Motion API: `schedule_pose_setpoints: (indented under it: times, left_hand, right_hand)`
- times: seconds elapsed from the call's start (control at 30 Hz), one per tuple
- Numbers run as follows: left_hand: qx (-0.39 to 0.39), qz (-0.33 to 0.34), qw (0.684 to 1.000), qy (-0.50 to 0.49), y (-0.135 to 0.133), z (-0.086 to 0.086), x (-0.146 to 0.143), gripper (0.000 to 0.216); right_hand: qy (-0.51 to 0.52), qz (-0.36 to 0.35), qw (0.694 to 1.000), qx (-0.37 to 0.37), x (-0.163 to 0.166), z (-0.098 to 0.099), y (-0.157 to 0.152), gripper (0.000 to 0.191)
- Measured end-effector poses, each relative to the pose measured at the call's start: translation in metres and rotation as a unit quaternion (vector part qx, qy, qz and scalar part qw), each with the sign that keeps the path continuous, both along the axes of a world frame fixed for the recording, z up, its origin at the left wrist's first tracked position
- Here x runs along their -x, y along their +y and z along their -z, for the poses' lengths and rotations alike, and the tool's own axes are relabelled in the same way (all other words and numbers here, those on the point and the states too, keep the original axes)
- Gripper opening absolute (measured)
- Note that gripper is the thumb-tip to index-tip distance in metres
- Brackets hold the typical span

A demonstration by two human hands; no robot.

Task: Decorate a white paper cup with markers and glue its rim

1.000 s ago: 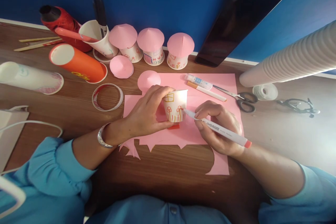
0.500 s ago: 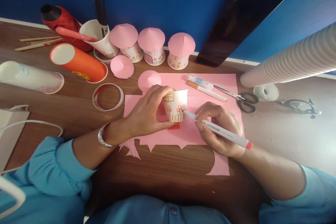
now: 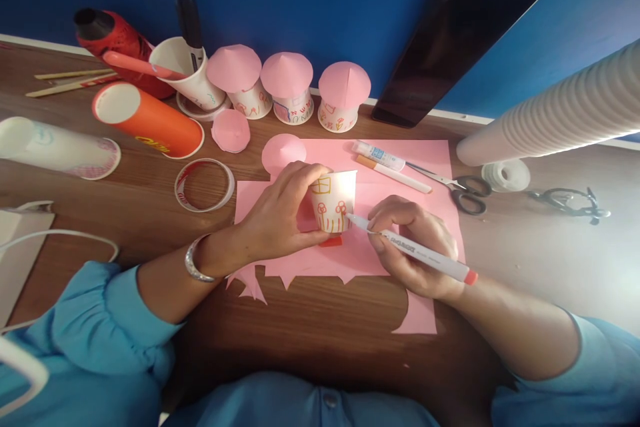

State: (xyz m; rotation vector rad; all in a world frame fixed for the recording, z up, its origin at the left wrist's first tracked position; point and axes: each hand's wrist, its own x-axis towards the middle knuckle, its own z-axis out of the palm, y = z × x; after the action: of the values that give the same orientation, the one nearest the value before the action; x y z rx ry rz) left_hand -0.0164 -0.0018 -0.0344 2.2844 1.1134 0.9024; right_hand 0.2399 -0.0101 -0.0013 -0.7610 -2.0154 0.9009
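Note:
A small white paper cup (image 3: 336, 203) is gripped between the thumb and fingers of my left hand (image 3: 283, 210). It bears a yellow window drawing and red flowers with stems. In my right hand (image 3: 417, 240) is a white marker (image 3: 425, 255) with a red end, its tip at the cup's right side by the flowers. Beneath both hands lies pink paper (image 3: 300, 260) with jagged cut edges. A small red-orange piece (image 3: 331, 241), perhaps the marker's cap, rests under the cup. Behind my left hand sits a pink paper cone (image 3: 284, 152).
Along the blue wall stand several cups with pink cone roofs (image 3: 345, 83). Scissors (image 3: 470, 192), a glue stick (image 3: 380, 155) and a capped marker (image 3: 395, 173) lie at the back right. A tape roll (image 3: 230, 185), orange cup (image 3: 150, 121) and phone (image 3: 460, 33) are around.
The marker tip has shifted slightly along the cup's right side, and a bit more red shows by the right flower. My left hand keeps its hold on the cup.

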Motion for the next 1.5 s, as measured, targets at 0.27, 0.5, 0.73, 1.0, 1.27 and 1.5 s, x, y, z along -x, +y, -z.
schedule_pose_setpoints:
  times: [0.27,0.5,0.73,1.0,1.27,1.5]
  left_hand:
    - [0.01,0.028,1.0,0.006,0.0,-0.002,0.0,0.094]
    - [-0.016,0.013,1.0,-0.01,0.0,0.001,0.001,0.092]
    - [-0.01,-0.017,1.0,0.011,0.0,0.002,0.004,0.105]
    - [0.016,0.014,0.999,-0.026,0.003,0.004,0.002,0.093]
    - [0.033,0.041,0.998,-0.021,0.002,-0.002,-0.002,0.104]
    - [0.05,0.028,0.998,-0.027,0.001,-0.002,0.0,0.102]
  right_hand:
    - [0.131,0.077,0.983,0.103,-0.003,0.015,-0.002,0.009]
    - [0.212,0.105,0.951,0.2,-0.002,0.031,0.005,0.012]
    - [0.241,0.11,0.932,0.246,0.001,0.026,0.01,0.02]
    - [0.249,0.092,0.929,0.258,0.001,0.027,0.01,0.017]
    - [0.27,0.065,0.914,0.297,0.003,0.023,0.008,0.024]
    - [0.269,0.067,0.918,0.283,0.005,0.023,0.008,0.029]
